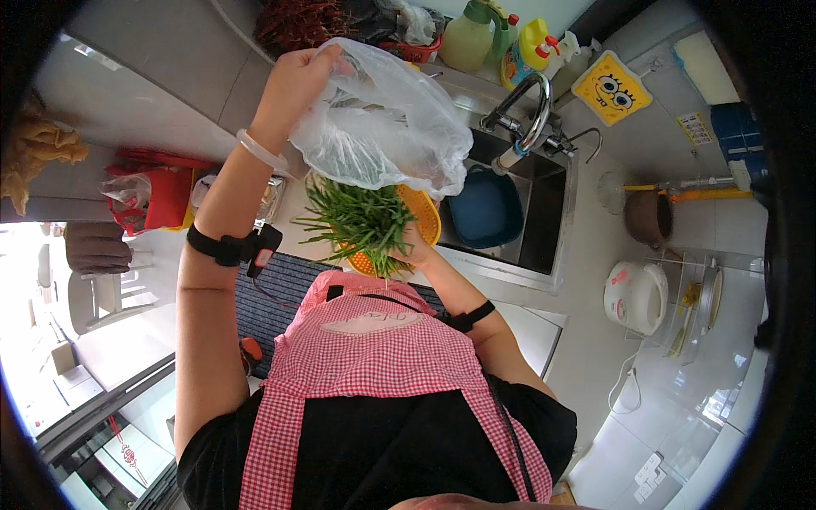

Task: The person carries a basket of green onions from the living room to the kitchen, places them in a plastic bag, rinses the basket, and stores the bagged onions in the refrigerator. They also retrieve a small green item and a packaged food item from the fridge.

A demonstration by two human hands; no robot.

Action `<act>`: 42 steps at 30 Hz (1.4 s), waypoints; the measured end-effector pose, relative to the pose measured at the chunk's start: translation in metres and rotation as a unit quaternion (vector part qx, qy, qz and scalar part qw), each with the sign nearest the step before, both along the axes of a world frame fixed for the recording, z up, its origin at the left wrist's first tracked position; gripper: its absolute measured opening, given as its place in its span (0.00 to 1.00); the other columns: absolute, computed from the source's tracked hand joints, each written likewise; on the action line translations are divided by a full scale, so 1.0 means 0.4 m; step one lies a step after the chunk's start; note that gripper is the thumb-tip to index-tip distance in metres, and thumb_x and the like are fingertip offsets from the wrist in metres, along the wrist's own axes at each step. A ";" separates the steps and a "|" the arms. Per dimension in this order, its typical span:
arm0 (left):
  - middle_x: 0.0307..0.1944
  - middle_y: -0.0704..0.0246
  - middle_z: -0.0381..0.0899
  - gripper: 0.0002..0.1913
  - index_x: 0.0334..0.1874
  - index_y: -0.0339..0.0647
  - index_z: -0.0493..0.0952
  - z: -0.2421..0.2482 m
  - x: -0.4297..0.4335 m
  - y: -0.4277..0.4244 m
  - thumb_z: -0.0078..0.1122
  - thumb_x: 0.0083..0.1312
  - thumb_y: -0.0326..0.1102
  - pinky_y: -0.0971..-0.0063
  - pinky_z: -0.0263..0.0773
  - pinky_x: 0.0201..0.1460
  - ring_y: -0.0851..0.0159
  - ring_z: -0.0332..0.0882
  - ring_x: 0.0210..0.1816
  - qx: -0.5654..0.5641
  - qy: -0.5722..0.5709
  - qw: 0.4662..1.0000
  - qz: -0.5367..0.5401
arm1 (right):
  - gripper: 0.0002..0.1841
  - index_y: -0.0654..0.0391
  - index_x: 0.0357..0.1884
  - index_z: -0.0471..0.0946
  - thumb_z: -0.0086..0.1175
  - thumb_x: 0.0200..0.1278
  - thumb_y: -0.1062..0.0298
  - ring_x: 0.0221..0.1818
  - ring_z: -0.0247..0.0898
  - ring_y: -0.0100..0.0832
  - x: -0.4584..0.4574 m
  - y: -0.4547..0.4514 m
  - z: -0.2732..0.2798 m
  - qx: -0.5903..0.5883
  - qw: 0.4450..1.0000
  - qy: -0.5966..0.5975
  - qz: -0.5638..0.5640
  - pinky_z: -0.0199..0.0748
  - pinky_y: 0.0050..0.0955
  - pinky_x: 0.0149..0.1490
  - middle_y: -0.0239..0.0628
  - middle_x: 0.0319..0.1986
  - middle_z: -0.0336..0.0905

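Observation:
My left hand (296, 89) is raised and grips the edge of a clear plastic bag (389, 137), which spreads out to the right over the counter. Below the bag, my right hand (413, 248) holds a bunch of cut green leafy stalks (360, 220), perhaps garlic chives. The bunch lies above a yellow perforated basket (426, 213), hiding much of it. My right fingers are partly covered by the leaves. What the bag contains cannot be made out.
Right of the basket, a dark blue basin (486, 207) sits in the steel sink (542, 223) under a chrome faucet (539, 115). Spray and detergent bottles (526, 54) line the back. A red bag (162, 191) stands at left; a white rice-cooker-like appliance (636, 298) is at right.

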State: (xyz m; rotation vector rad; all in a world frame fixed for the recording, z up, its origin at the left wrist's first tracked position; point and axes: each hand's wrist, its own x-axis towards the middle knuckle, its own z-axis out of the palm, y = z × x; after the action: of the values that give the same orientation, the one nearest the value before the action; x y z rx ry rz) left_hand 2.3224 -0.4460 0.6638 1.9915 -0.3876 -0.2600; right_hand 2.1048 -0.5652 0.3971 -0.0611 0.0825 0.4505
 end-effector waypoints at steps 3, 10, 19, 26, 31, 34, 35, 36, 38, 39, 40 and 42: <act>0.18 0.81 0.66 0.18 0.36 0.44 0.85 0.004 0.033 -0.020 0.48 0.71 0.46 0.81 0.56 0.20 0.79 0.61 0.19 -0.050 0.018 0.999 0.007 | 0.28 0.57 0.65 0.65 0.39 0.73 0.47 0.60 0.69 0.42 -0.009 -0.030 -0.023 0.038 0.996 -0.070 -0.026 0.76 0.42 0.57 0.43 0.62 0.68; 0.15 0.80 0.62 0.22 0.39 0.44 0.86 0.016 0.042 -0.033 0.46 0.71 0.51 0.81 0.56 0.20 0.78 0.58 0.17 -0.123 0.012 0.992 0.040 | 0.32 0.56 0.66 0.64 0.48 0.66 0.44 0.64 0.63 0.41 -0.077 -0.094 -0.009 -0.195 0.965 0.028 -0.173 0.70 0.52 0.62 0.43 0.63 0.65; 0.19 0.80 0.65 0.23 0.43 0.44 0.84 -0.022 -0.006 0.025 0.40 0.74 0.50 0.81 0.57 0.21 0.78 0.59 0.20 -0.145 0.073 0.980 0.111 | 0.18 0.61 0.51 0.75 0.61 0.57 0.72 0.44 0.80 0.33 -0.085 -0.099 0.160 -0.322 0.895 0.052 -0.304 0.81 0.35 0.50 0.37 0.41 0.80; 0.18 0.79 0.62 0.23 0.42 0.43 0.84 -0.045 -0.016 0.073 0.41 0.74 0.50 0.79 0.57 0.19 0.77 0.59 0.18 -0.149 0.050 0.980 0.125 | 0.21 0.63 0.52 0.75 0.53 0.60 0.60 0.43 0.81 0.41 -0.072 -0.103 0.269 -0.185 0.944 0.133 -0.237 0.80 0.41 0.51 0.45 0.43 0.81; 0.16 0.79 0.60 0.22 0.38 0.39 0.85 -0.095 -0.049 0.072 0.41 0.74 0.45 0.77 0.61 0.18 0.76 0.58 0.17 -0.138 0.052 0.976 0.160 | 0.22 0.63 0.53 0.75 0.52 0.58 0.62 0.49 0.78 0.46 -0.104 -0.139 0.306 -0.078 0.964 0.038 -0.253 0.75 0.49 0.58 0.48 0.46 0.80; 0.16 0.78 0.61 0.21 0.39 0.39 0.84 -0.127 -0.071 0.054 0.41 0.73 0.44 0.76 0.63 0.17 0.75 0.59 0.17 -0.132 0.060 0.970 0.197 | 0.19 0.60 0.47 0.76 0.52 0.60 0.56 0.42 0.80 0.41 -0.139 -0.153 0.318 -0.124 0.946 0.063 -0.294 0.81 0.44 0.50 0.42 0.41 0.81; 0.16 0.78 0.61 0.21 0.40 0.39 0.84 -0.136 -0.078 0.047 0.41 0.73 0.44 0.76 0.64 0.17 0.75 0.59 0.17 -0.122 0.058 0.968 0.209 | 0.19 0.60 0.47 0.76 0.52 0.61 0.56 0.42 0.80 0.41 -0.146 -0.157 0.321 -0.127 0.936 0.069 -0.321 0.81 0.44 0.49 0.42 0.41 0.81; 0.16 0.78 0.61 0.21 0.40 0.39 0.84 -0.145 -0.085 0.042 0.41 0.73 0.44 0.75 0.64 0.17 0.75 0.59 0.17 -0.113 0.055 0.967 0.222 | 0.19 0.60 0.47 0.76 0.52 0.61 0.56 0.41 0.80 0.41 -0.153 -0.163 0.325 -0.137 0.928 0.069 -0.341 0.81 0.43 0.49 0.42 0.41 0.81; 0.16 0.78 0.62 0.20 0.40 0.38 0.84 -0.162 -0.098 0.032 0.42 0.72 0.43 0.76 0.64 0.17 0.75 0.59 0.17 -0.151 0.059 0.969 0.184 | 0.19 0.60 0.47 0.76 0.50 0.62 0.56 0.40 0.80 0.41 -0.160 -0.171 0.336 -0.145 0.916 0.023 -0.373 0.81 0.42 0.47 0.42 0.41 0.81; 0.16 0.78 0.62 0.20 0.40 0.38 0.83 -0.169 -0.101 0.026 0.43 0.72 0.43 0.76 0.64 0.17 0.75 0.59 0.17 -0.171 0.061 0.970 0.165 | 0.21 0.62 0.48 0.76 0.50 0.61 0.56 0.40 0.79 0.41 -0.161 -0.174 0.342 -0.160 0.913 0.012 -0.376 0.81 0.42 0.47 0.43 0.41 0.80; 0.16 0.78 0.61 0.19 0.40 0.37 0.83 -0.177 -0.104 0.019 0.44 0.72 0.43 0.76 0.63 0.17 0.76 0.59 0.17 -0.167 0.070 0.970 0.165 | 0.22 0.63 0.49 0.75 0.49 0.61 0.55 0.39 0.79 0.40 -0.158 -0.177 0.350 -0.168 0.908 -0.005 -0.384 0.81 0.41 0.46 0.44 0.41 0.80; 0.16 0.78 0.61 0.18 0.40 0.37 0.83 -0.191 -0.107 0.005 0.45 0.71 0.42 0.77 0.63 0.18 0.76 0.59 0.17 -0.157 0.097 0.969 0.165 | 0.25 0.65 0.51 0.74 0.48 0.61 0.53 0.40 0.78 0.39 -0.149 -0.177 0.366 -0.177 0.904 -0.016 -0.388 0.80 0.39 0.46 0.45 0.42 0.79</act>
State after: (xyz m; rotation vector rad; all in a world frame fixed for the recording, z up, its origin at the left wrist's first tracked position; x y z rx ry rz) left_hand 2.2796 -0.4439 0.5873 1.6680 0.0316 -0.1686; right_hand 2.0451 -0.6362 0.5433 -0.3795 0.1468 -0.3713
